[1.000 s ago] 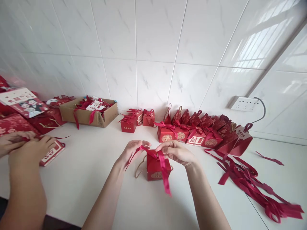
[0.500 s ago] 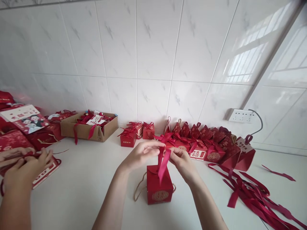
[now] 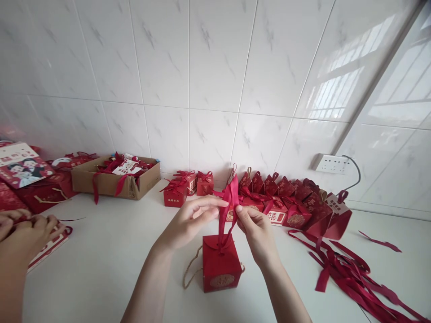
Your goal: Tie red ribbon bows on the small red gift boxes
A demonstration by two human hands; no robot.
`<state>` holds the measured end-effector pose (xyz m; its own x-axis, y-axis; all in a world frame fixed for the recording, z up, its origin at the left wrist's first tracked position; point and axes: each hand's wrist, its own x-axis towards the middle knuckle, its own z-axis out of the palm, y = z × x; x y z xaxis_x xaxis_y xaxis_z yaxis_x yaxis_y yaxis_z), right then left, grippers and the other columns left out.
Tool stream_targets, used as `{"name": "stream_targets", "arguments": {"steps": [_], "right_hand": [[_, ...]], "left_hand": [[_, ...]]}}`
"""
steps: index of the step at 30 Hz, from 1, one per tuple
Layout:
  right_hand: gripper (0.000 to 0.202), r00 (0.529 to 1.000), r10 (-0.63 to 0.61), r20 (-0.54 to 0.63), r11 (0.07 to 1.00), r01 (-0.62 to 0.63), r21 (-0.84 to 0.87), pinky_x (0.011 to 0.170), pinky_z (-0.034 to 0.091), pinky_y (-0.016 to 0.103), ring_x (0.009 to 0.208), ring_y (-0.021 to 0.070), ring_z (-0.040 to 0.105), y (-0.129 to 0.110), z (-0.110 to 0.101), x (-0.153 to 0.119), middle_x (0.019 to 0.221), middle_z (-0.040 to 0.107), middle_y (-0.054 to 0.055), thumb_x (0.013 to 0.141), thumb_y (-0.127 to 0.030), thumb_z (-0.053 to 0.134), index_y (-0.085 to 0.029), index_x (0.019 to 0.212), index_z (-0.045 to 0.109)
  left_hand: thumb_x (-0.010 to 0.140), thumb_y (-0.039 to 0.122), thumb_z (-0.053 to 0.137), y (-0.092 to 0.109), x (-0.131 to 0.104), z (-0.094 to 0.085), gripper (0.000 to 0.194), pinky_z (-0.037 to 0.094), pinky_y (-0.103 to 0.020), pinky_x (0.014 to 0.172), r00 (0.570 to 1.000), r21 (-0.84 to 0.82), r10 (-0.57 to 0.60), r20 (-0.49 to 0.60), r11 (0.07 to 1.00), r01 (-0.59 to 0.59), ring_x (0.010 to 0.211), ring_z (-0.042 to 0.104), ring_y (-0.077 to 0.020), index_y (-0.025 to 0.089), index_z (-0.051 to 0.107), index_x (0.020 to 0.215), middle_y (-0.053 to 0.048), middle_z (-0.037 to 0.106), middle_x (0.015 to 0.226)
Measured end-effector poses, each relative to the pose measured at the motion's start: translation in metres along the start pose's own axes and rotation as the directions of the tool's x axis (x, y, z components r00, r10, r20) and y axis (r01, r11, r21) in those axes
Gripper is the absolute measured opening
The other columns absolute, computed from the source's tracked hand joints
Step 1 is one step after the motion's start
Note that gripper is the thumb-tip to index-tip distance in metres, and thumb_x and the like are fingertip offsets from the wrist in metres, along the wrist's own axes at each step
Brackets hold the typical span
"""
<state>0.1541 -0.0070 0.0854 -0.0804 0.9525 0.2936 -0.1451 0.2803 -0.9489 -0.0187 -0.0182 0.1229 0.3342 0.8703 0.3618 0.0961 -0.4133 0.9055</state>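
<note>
A small red gift box with a gold round emblem stands upright on the white table in front of me. A dark red ribbon rises from its top, both strands drawn upward. My right hand pinches the ribbon between thumb and fingers on its right side. On the other side, my left hand has its fingers stretched out and thumb apart, the fingertips touching the ribbon. A twine cord sticks out in a loop from the left of the box.
Rows of red gift boxes line the wall, with a power strip above. Loose ribbons lie at right. A cardboard box holds red items. At far left, another person's hands work over a red-and-white package.
The ribbon's hanging end has been raised, so both strands now stand above the box. My hands remain beside it. The view has turned slightly, and the other person's hands sit farther left.
</note>
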Motion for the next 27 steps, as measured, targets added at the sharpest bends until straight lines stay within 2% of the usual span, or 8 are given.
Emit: {"name": "stream_targets", "arguments": {"steps": [5, 8, 10, 12, 16, 21, 24, 27], "right_hand": [[0.066, 0.998, 0.028, 0.048, 0.996, -0.032, 0.080, 0.049, 0.025, 0.029, 0.044, 0.0121, 0.023, -0.007, -0.025, 0.004, 0.042, 0.020, -0.004, 0.078, -0.075, 0.036, -0.021, 0.041, 0.046], [0.072, 0.993, 0.053, 0.102, 0.994, -0.043, -0.102, 0.048, 0.023, 0.030, 0.042, 0.0117, 0.021, -0.013, -0.045, 0.007, 0.042, 0.014, -0.005, 0.081, -0.075, 0.026, -0.021, 0.039, 0.051], [0.063, 0.976, 0.167, 0.139, 0.912, -0.099, -0.397, 0.047, 0.022, 0.029, 0.043, 0.0108, 0.023, -0.011, -0.051, 0.008, 0.044, 0.020, -0.005, 0.081, -0.070, 0.039, -0.020, 0.047, 0.058], [0.049, 0.938, 0.299, 0.177, 0.748, -0.116, -0.653, 0.048, 0.025, 0.028, 0.046, 0.0113, 0.033, -0.004, -0.050, 0.006, 0.048, 0.036, -0.003, 0.079, -0.061, 0.051, -0.019, 0.058, 0.062], [0.026, 0.900, 0.390, 0.196, 0.579, -0.073, -0.812, 0.060, 0.040, 0.028, 0.074, 0.0184, 0.056, 0.018, -0.044, -0.003, 0.082, 0.063, 0.005, 0.074, -0.046, 0.064, -0.020, 0.078, 0.061], [0.020, 0.864, 0.448, 0.230, 0.625, -0.119, -0.771, 0.054, 0.039, 0.026, 0.064, 0.0149, 0.055, 0.033, -0.042, -0.016, 0.080, 0.063, 0.002, 0.077, -0.039, 0.061, -0.022, 0.077, 0.051], [0.023, 0.840, 0.451, 0.301, 0.670, -0.096, -0.736, 0.052, 0.035, 0.025, 0.056, 0.0126, 0.048, 0.031, -0.037, -0.026, 0.064, 0.055, -0.003, 0.080, -0.040, 0.055, -0.020, 0.069, 0.050], [0.024, 0.810, 0.439, 0.389, 0.724, -0.063, -0.687, 0.055, 0.035, 0.026, 0.058, 0.0122, 0.046, 0.027, -0.030, -0.040, 0.062, 0.053, -0.003, 0.084, -0.036, 0.047, -0.019, 0.067, 0.052]], "left_hand": [[0.086, 0.052, 0.038, -0.002, -0.008, -0.021, 0.045, 0.044, -0.029, 0.059, 0.996, -0.047, -0.065, -0.064, 0.997, 0.062, 0.053, 0.056, -0.0157, 0.018, 0.046, 0.058, -0.001, 0.058, 0.053], [0.086, 0.057, 0.034, 0.000, -0.014, -0.034, 0.048, 0.043, -0.029, 0.056, 0.982, 0.028, -0.138, -0.132, 0.989, 0.143, 0.047, 0.056, -0.0162, 0.019, 0.043, 0.057, -0.002, 0.059, 0.050], [0.083, 0.056, 0.043, -0.001, -0.013, -0.035, 0.045, 0.042, -0.027, 0.059, 0.964, 0.229, -0.209, -0.167, 0.943, 0.244, 0.056, 0.059, -0.0170, 0.018, 0.049, 0.059, -0.002, 0.063, 0.058], [0.078, 0.054, 0.054, -0.008, -0.011, -0.029, 0.040, 0.037, -0.024, 0.055, 0.936, 0.416, -0.331, -0.124, 0.839, 0.352, 0.059, 0.058, -0.0171, 0.018, 0.055, 0.060, -0.002, 0.063, 0.062], [0.068, 0.052, 0.065, -0.037, -0.016, -0.005, 0.035, 0.027, -0.024, 0.046, 0.853, 0.539, -0.522, 0.012, 0.722, 0.434, 0.051, 0.051, -0.0155, 0.019, 0.056, 0.058, -0.001, 0.059, 0.059], [0.073, 0.053, 0.059, -0.074, -0.050, 0.015, 0.034, 0.029, -0.022, 0.047, 0.848, 0.339, -0.529, 0.039, 0.805, 0.487, 0.049, 0.048, -0.0133, 0.021, 0.050, 0.073, 0.002, 0.056, 0.062], [0.076, 0.055, 0.055, -0.075, -0.071, 0.016, 0.036, 0.032, -0.022, 0.049, 0.859, 0.273, -0.512, -0.003, 0.826, 0.494, 0.054, 0.050, -0.0139, 0.020, 0.049, 0.073, 0.002, 0.054, 0.065], [0.076, 0.056, 0.056, -0.065, -0.089, 0.012, 0.038, 0.033, -0.022, 0.049, 0.831, 0.193, -0.556, 0.011, 0.817, 0.544, 0.055, 0.053, -0.0138, 0.019, 0.050, 0.073, 0.002, 0.056, 0.067]]}}
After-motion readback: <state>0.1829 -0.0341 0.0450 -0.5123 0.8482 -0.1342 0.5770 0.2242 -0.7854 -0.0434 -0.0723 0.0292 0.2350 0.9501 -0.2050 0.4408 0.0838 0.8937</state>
